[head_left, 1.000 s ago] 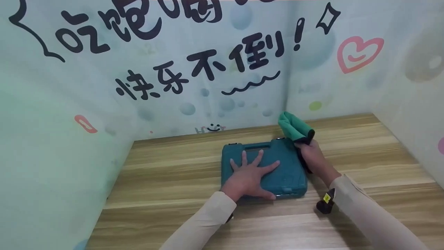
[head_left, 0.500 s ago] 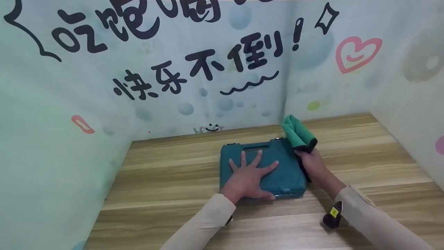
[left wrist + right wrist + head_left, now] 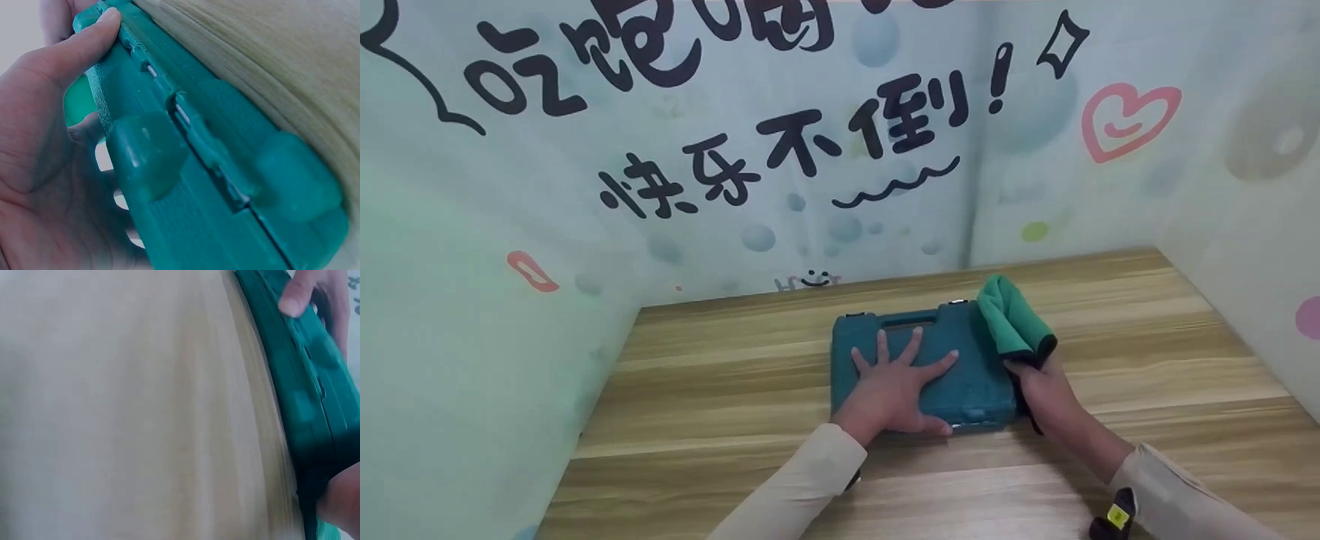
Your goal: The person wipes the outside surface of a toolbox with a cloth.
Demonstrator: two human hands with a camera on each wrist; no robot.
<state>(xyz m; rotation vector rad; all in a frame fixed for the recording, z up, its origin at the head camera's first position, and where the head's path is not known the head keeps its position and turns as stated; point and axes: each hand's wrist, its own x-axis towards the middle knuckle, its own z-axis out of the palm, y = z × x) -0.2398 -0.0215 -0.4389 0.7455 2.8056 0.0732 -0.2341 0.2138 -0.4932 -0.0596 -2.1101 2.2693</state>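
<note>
Wall (image 3: pixel 720 255) w/ blk lettering (image 3: pixel 789 121) behind wood-grain table (image 3: pixel 697 420). Teal case (image 3: pixel 971 379) lies flat on table, approx. mid. L hand (image 3: pixel 889 386) rests on top, fingers spread, thumb at near edge. R hand (image 3: pixel 1051 394) at case's R side, gripping green cloth (image 3: pixel 1014 319) w/ blk trim. Blk device (image 3: pixel 1102 529) w/ yel. tag (image 3: pixel 1117 515) at R wrist.

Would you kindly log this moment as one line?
left hand: spread on teal rectangular plastic case; right hand: holds folded green black-edged cloth beside case; case: closed
</note>
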